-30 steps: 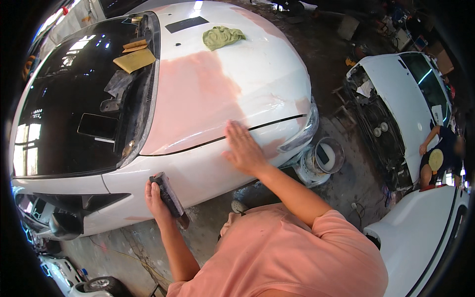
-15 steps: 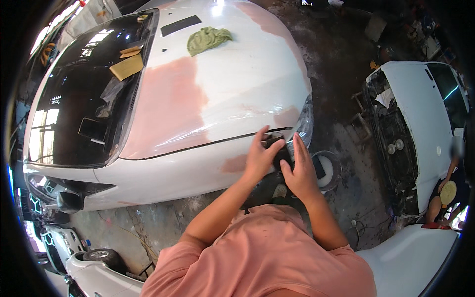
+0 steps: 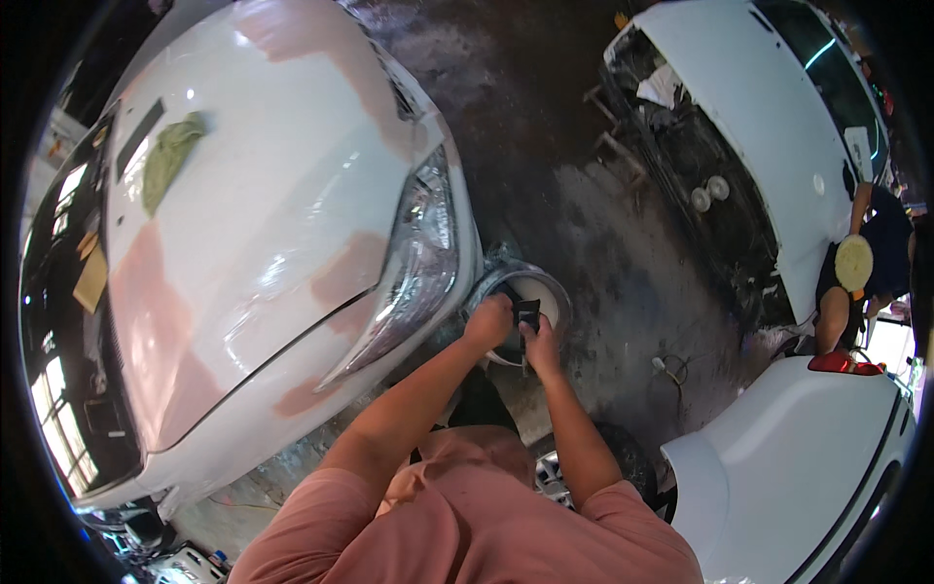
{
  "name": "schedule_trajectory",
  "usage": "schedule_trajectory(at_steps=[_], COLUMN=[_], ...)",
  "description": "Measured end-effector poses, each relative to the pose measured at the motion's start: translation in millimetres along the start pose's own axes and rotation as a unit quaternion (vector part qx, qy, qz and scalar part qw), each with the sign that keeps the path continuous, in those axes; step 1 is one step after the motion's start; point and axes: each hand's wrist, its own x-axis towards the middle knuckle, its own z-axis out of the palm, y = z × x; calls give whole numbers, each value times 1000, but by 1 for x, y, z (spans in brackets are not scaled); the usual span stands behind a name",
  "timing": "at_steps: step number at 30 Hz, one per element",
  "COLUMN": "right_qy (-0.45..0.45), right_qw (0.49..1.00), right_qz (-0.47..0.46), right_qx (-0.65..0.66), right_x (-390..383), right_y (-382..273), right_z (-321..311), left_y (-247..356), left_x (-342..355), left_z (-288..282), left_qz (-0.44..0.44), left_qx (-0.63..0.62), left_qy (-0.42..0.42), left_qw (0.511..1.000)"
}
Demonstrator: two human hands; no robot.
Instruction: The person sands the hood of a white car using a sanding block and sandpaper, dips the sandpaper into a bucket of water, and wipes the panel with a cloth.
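Both my hands are low over a round bucket (image 3: 565,302) of whitish liquid, beside the car's front corner. My right hand (image 3: 541,348) is closed on a small black pad (image 3: 528,312), its thumb pressed against it. My left hand (image 3: 489,321) is curled into a fist at the bucket's left side; whatever it grips is hidden. Something dark and flat shows inside the bucket, close to that fist. Left of the hands lies the white car hood (image 3: 282,195) with pinkish patches, and its headlight (image 3: 428,234) is the part nearest them.
A green cloth (image 3: 170,161) and a dark flat strip (image 3: 142,138) lie on the hood. Yellowish sheets (image 3: 90,280) rest on the windshield. At right stand a stripped white car (image 3: 749,107) and a white car body (image 3: 778,467); another person there holds a round pale-yellow pad (image 3: 854,263). Cables (image 3: 671,368) lie on the floor.
My view has swung right, toward the car's front. Both hands have left the fender edge and dropped to the bucket. My right hand, flat and spread before, is now closed on the black pad.
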Motion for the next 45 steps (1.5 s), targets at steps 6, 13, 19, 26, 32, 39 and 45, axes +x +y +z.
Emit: schedule_trajectory(at_steps=[6,13,19,26,32,39,45], right_qy=[53,29,-65,-76,70,20,-124], right_qw=[924,934,969,985,993,899,725], right_qz=[255,292,180,143,-86,-422,-670], right_qx=[282,203,-155,53,-44,-113,-94], right_x=[96,168,150,28,-43,-121,-206], right_y=[86,151,142,55,10,-200,-384], right_z=[55,105,68,-27,-58,31,196], left_y=[-42,-85,-5,21,-8,-88,-103], left_x=[42,85,54,-70,-187,-357,-472], left_z=[94,144,58,-27,-146,-308,-381], left_qz=[48,-43,-96,128,211,102,-54], left_qx=[289,345,262,222,177,258,329], left_qy=[-322,-375,-396,-174,160,398,371], left_qw=[900,860,875,951,948,875,867])
